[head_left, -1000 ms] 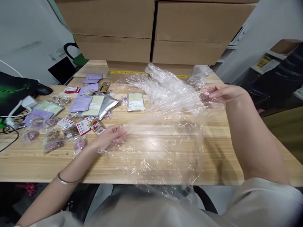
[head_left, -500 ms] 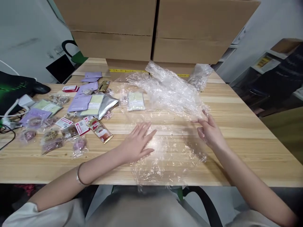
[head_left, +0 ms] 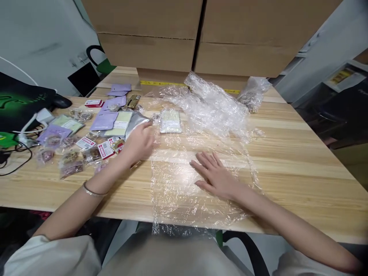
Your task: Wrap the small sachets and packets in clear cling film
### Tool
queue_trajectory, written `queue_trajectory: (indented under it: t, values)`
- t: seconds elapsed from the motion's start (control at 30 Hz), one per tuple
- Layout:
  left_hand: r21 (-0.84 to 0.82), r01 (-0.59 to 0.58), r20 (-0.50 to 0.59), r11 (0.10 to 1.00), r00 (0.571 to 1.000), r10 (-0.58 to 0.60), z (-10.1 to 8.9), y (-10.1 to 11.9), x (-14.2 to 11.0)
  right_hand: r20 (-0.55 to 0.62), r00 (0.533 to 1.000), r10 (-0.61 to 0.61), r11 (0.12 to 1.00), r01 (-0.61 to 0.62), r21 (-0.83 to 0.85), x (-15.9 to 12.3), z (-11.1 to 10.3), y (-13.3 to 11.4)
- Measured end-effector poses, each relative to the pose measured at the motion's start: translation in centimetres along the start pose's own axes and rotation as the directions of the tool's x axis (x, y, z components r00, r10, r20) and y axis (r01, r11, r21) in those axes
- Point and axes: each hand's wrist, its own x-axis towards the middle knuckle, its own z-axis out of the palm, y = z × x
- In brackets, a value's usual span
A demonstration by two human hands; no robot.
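A clear sheet of bubble wrap (head_left: 178, 191) lies spread over the wooden table's front part, its lower end hanging past the edge. It runs back into a crumpled heap (head_left: 218, 109). My left hand (head_left: 140, 142) is closed at the sheet's upper left edge, fingers curled with the film at them. The silver pouch (head_left: 136, 122) lies just behind that hand. My right hand (head_left: 214, 174) rests flat on the middle of the sheet, fingers spread. Beyond the sheet lies a pale green labelled packet (head_left: 170, 121).
On the left lie purple sachets (head_left: 104, 121), red-and-white packets (head_left: 105, 150) and several small clear bags (head_left: 71, 168). A dark mouse pad (head_left: 23, 103), a mouse (head_left: 61, 101) and cables sit at the far left. Large cardboard boxes (head_left: 149, 50) stand at the back.
My left hand has moved up and left and closed at the sheet's edge. My right hand has left the right edge and now lies flat on the sheet, which is spread wider leftward.
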Motion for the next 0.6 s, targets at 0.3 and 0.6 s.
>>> queue_trajectory:
  t: [0.3, 0.6]
  values:
    - [0.583, 0.437, -0.063, 0.685, 0.865, -0.498, -1.4, -5.6, 5.9, -0.044, 0.999, -0.019, 1.0, 0.02, 0.019, 1.0, 1.8, 0.8]
    - [0.543, 0.507, -0.077, 0.67, 0.824, -0.562, -2.2, -5.5, 7.1, -0.059, 0.998, -0.023, 0.98, 0.011, -0.198, 1.1, 2.4, 0.9]
